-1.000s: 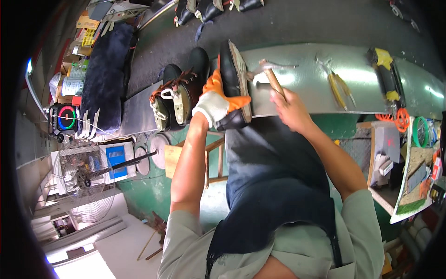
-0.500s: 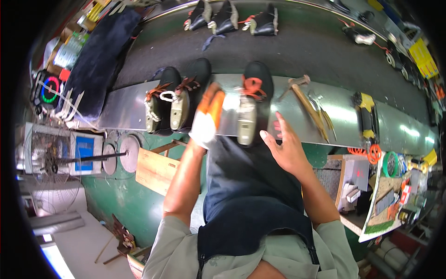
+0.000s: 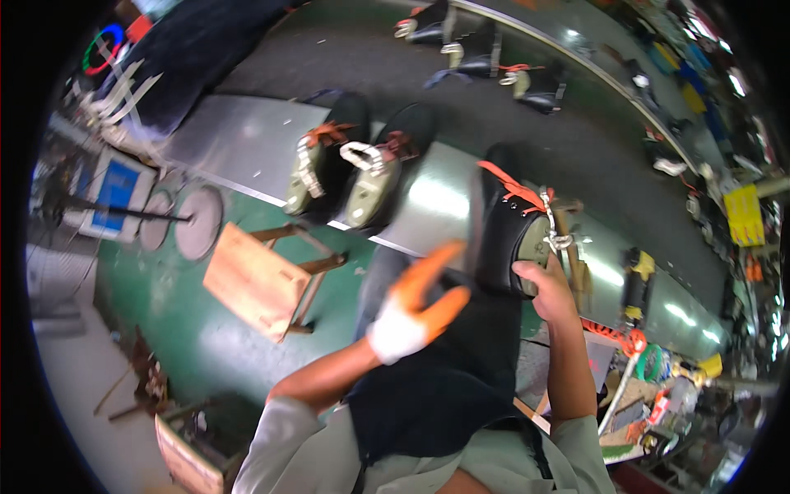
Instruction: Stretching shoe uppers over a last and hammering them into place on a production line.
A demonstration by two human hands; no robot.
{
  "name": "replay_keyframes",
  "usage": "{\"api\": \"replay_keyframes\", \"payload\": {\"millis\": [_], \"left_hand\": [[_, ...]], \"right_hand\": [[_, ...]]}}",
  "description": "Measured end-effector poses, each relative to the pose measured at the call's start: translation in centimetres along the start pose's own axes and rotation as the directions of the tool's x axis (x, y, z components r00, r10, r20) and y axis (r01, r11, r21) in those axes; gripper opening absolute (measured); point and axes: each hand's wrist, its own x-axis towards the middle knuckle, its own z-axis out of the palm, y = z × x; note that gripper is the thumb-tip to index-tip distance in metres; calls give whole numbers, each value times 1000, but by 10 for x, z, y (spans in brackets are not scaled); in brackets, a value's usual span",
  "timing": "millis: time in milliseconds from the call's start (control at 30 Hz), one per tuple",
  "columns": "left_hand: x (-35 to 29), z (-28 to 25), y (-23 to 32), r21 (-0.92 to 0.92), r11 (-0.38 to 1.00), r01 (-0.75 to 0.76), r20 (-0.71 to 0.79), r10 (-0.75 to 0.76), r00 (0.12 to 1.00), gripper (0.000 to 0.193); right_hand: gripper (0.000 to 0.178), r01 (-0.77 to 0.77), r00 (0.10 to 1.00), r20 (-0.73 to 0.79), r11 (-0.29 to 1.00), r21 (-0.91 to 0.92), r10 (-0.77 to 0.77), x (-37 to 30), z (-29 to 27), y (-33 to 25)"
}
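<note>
A black shoe (image 3: pixel 499 230) with orange laces and an olive insole-like piece stands tilted at the near edge of the metal bench top. My bare right hand (image 3: pixel 550 288) is closed on its heel end, thumb on the olive part. Left of that shoe, my left hand (image 3: pixel 417 309), in a white glove with orange fingers, hangs in front of my dark apron. It is blurred, its thumb and fingers spread, with nothing in it. Two more black shoes, a left one (image 3: pixel 339 169) and a right one (image 3: pixel 401 156), lie on the bench with orange and brownish laces and white cord.
Behind the held shoe, a hammer (image 3: pixel 566 212) is partly hidden. A yellow-and-black tool (image 3: pixel 638 284) lies further right on the metal bench top (image 3: pixel 239 136). Several shoe uppers (image 3: pixel 473 53) sit on the dark belt (image 3: pixel 346 49). A wooden stool (image 3: pixel 255 280) stands at left.
My right hand has taken hold of the lone shoe's heel, and the shoe has turned and shifted right. My left hand has drawn back toward my body. The whole view has swung.
</note>
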Motion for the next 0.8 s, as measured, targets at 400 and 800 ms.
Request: {"api": "replay_keyframes", "payload": {"millis": [400, 800], "left_hand": [[57, -67, -72, 301, 952, 49, -596, 147, 790, 75], [79, -44, -85, -905, 424, 30, -148, -381, 913, 48]], "right_hand": [[48, 89, 977, -213, 871, 482, 18, 103, -171, -86], [61, -121, 633, -423, 457, -881, -648, 224, -262, -21]]}}
